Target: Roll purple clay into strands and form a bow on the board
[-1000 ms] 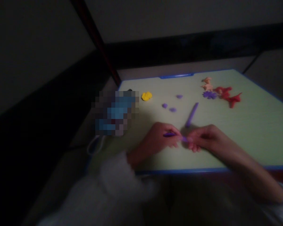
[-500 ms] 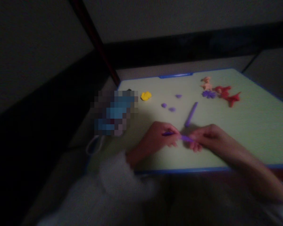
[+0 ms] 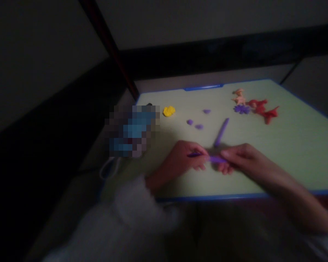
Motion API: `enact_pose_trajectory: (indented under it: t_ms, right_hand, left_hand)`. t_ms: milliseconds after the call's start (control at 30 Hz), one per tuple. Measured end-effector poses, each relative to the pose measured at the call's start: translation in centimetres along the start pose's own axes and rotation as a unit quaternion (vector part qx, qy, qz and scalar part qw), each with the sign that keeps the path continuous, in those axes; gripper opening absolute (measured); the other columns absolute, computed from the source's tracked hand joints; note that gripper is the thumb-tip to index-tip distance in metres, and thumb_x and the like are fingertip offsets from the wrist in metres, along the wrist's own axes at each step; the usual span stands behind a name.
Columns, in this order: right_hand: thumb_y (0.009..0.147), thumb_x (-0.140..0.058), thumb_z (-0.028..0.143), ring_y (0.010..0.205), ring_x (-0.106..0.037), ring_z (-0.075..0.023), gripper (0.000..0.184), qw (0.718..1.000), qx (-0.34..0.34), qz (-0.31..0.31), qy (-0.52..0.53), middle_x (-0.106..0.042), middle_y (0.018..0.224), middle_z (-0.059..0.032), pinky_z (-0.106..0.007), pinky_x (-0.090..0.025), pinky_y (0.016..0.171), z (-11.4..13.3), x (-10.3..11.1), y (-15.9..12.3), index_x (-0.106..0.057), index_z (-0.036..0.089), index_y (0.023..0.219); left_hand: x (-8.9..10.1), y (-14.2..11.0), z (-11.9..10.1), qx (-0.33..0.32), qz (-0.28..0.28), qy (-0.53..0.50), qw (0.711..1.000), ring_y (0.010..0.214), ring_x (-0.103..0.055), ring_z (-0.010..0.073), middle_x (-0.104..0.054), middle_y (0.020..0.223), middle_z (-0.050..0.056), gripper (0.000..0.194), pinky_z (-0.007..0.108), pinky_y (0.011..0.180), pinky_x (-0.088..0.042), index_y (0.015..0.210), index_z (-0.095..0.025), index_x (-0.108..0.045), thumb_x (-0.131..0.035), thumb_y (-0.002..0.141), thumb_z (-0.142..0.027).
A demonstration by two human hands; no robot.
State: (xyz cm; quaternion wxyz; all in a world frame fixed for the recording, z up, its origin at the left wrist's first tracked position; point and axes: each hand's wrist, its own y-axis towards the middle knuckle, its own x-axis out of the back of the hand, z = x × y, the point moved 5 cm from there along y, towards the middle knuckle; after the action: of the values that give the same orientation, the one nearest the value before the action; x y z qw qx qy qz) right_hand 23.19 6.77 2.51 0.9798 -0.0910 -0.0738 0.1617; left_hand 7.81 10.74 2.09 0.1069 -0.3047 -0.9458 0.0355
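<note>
My left hand (image 3: 184, 157) and my right hand (image 3: 236, 156) meet near the front of a pale green board (image 3: 289, 145) with a blue rim. Both are closed on a short purple clay strip (image 3: 213, 159) stretched between their fingertips. A longer purple clay roll (image 3: 222, 131) lies on the board just beyond my hands. Three small purple clay bits (image 3: 199, 126) sit farther back.
A yellow clay lump (image 3: 169, 111) lies at the board's back left beside a blurred blue object (image 3: 133, 129). Red (image 3: 264, 108), orange (image 3: 239, 95) and purple flower-shaped (image 3: 242, 108) clay pieces are at the back right. Dark bars and a wall stand behind.
My hands have drawn slightly apart, and more of the purple strip shows between them. The rest stays put.
</note>
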Motion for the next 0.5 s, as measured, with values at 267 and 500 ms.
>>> enact_pose_trajectory:
  t_ms: [267, 500]
  right_hand:
    - [0.075, -0.066, 0.054, 0.055, -0.061, -0.0112, 0.042, 1.0, 0.0, 0.017, 0.012, -0.069, 0.063, -0.0057, -0.025, -0.05, 0.055, 0.43, -1.02, 0.31, -0.071, 0.014, 0.068]
    - [0.072, -0.071, 0.047, 0.051, -0.06, -0.0103, 0.033, 1.0, 0.012, 0.008, 0.018, -0.068, 0.059, -0.004, -0.023, -0.049, 0.052, 0.1, -0.73, 0.7, -0.07, 0.015, 0.065]
  left_hand:
    - [-0.15, -0.01, -0.3, -0.019, 0.001, 0.002, 1.0, 0.048, -0.059, 0.0077, -0.064, 0.054, 0.0, 0.006, 0.018, 0.05, -0.049, 0.072, -0.011, -0.068, -0.067, 0.072, -0.017]
    - [-0.28, 0.04, -0.01, -0.012, 0.009, -0.003, 1.0, 0.05, -0.061, 0.0094, -0.065, 0.055, 0.001, 0.008, 0.018, 0.049, -0.049, 0.073, -0.01, -0.069, -0.068, 0.071, -0.018]
